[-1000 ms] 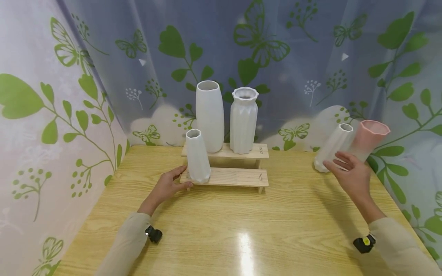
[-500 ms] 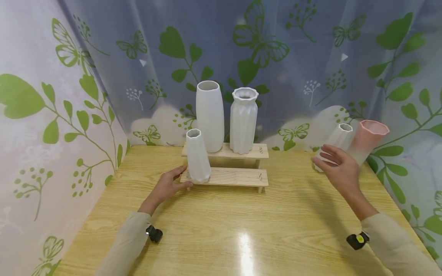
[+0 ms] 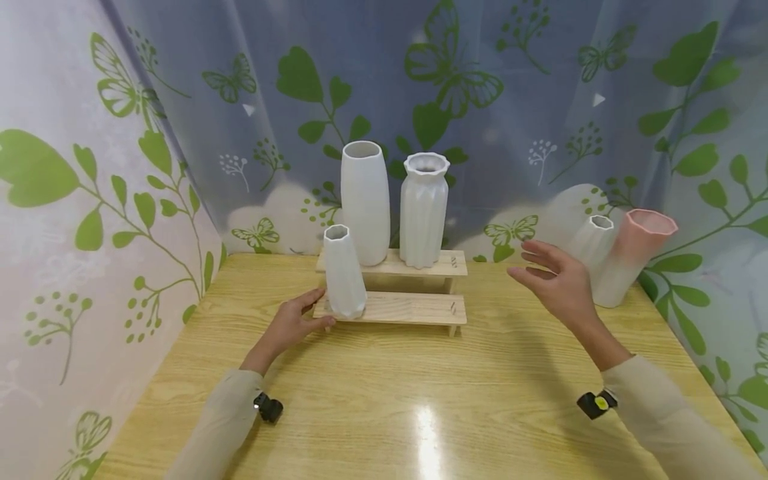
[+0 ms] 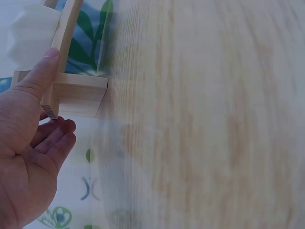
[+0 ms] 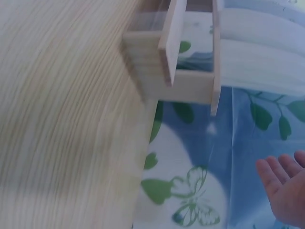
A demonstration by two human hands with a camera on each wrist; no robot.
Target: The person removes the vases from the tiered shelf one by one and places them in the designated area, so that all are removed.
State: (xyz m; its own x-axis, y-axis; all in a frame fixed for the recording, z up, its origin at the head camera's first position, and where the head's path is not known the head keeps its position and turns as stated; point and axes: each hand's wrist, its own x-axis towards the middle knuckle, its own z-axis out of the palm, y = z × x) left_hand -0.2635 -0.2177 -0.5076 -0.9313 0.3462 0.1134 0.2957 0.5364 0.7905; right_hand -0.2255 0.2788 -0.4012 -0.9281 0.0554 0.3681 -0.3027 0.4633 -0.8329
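Observation:
A two-tier wooden stand point(image 3: 414, 308) carries three white vases. My left hand point(image 3: 295, 320) holds the stand's left end, and in the left wrist view the thumb point(image 4: 44, 71) lies along the front of its lower board with the other fingers behind the end. Close to that hand, a slim faceted vase point(image 3: 345, 273) stands on the lower tier. The upper tier bears a tall smooth vase point(image 3: 365, 203) and a fluted vase point(image 3: 423, 217) with a scalloped rim. My right hand point(image 3: 561, 283) is raised over the table's right side, fingers loosely spread, holding nothing.
Behind my right hand stand a slim white vase point(image 3: 591, 243), partly hidden by it, and a pink-and-white vase point(image 3: 636, 253). The wooden table point(image 3: 384, 387) ends at a patterned curtain point(image 3: 510, 133) at the back and sides.
My right hand has moved left, from in front of the slim white and pink-and-white vases toward the stand. The left hand and the vases have stayed put.

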